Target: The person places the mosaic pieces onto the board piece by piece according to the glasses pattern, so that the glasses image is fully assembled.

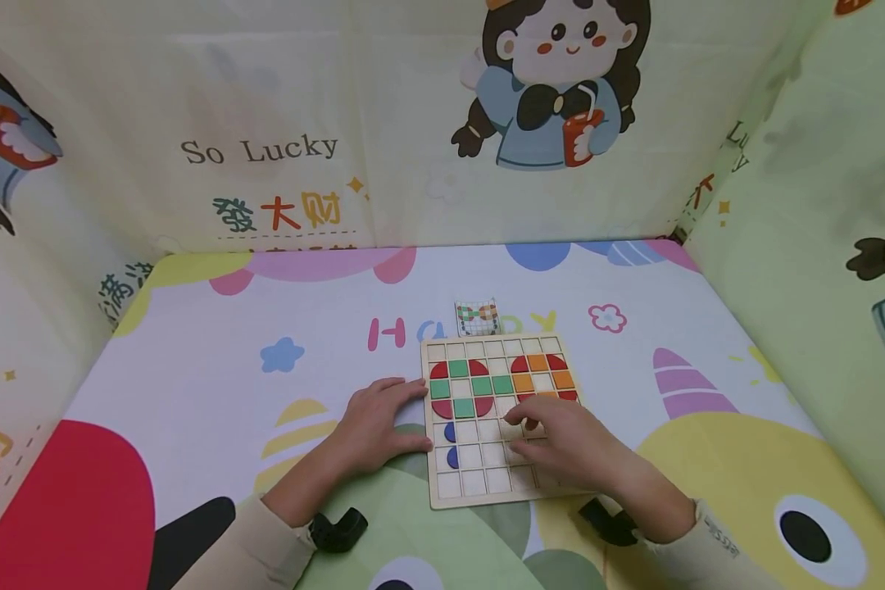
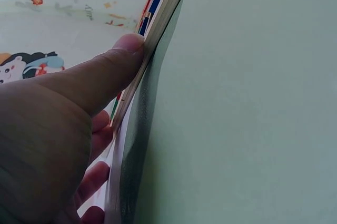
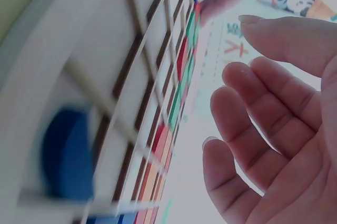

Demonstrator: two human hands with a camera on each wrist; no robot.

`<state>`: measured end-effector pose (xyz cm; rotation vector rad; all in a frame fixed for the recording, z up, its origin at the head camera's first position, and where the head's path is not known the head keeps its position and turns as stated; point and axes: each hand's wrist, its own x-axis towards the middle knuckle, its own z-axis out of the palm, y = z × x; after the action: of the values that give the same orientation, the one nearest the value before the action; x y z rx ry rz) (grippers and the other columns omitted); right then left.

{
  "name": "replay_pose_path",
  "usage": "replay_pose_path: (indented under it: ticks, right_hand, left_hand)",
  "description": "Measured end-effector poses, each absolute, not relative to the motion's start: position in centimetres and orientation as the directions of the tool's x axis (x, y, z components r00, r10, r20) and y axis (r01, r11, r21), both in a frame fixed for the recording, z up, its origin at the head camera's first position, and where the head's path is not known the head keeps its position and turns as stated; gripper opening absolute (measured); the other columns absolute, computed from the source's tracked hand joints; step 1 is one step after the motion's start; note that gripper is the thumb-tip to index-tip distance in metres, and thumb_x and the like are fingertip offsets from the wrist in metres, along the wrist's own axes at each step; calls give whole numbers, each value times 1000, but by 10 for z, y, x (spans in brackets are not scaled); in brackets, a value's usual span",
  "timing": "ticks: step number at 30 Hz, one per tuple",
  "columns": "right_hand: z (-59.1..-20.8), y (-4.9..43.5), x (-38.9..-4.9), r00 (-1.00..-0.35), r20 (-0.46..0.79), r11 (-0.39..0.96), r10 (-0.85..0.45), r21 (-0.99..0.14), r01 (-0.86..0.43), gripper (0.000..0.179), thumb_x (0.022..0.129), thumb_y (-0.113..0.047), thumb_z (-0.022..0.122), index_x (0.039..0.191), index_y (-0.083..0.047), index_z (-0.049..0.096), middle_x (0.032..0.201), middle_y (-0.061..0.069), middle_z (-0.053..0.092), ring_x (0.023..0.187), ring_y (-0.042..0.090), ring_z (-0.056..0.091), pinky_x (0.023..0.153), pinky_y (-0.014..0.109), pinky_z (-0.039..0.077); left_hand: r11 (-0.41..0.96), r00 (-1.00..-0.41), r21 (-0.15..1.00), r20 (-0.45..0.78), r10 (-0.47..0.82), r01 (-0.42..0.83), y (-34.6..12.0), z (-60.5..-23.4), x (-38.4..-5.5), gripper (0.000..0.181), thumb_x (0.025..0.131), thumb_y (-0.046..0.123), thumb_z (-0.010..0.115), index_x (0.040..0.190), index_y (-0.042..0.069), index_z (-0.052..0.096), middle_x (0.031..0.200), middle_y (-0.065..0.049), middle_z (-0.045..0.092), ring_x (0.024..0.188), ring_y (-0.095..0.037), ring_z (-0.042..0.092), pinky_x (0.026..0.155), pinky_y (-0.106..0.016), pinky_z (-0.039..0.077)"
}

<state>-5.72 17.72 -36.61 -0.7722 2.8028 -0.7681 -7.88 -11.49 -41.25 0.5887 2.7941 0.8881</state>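
A wooden grid board (image 1: 474,482) lies on the table, with red, green and orange pieces in its upper rows. Two rounded blue pieces (image 1: 452,457) sit in cells near its left edge. My left hand (image 1: 376,422) rests against that left edge; in the left wrist view its thumb (image 2: 129,45) touches the rim. Over the lower right part of the board hovers my right hand (image 1: 564,438), fingers loosely bent, with nothing between them in the right wrist view. That view also shows a blue piece (image 3: 68,153) in a near cell, which my right hand hides from the head view.
A small card (image 1: 477,318) printed with a coloured grid pattern lies just beyond the board's far edge. The table is covered by a cartoon-printed cloth (image 1: 206,385). Printed fabric walls (image 1: 398,123) stand at the back and both sides.
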Motion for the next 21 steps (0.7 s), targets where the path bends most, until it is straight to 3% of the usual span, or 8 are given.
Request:
replay_pose_path:
  ticks: [8,21]
  right_hand:
    - [-368,213,-51,-908,53,772,-415,-508,-382,23,85,-17,81,106,-14,71,92,-9,64,80,12,57,70,33,49]
    - [-374,255,-43,-972,12,857,-234,-470,-212,28,83,-15,81,109,-11,73,92,-3,68,84,22,62,75,44,53]
  left_hand:
    - [751,-913,580,-27,406,317,-114,-413,-78,71,78,43,85,139,14,60,144,0,55,138,-30,39,107,-57,31]
    - [758,-914,571,-31,405,316,-114,-413,-79,71,79,43,84,139,15,60,145,1,54,138,-30,38,107,-58,31]
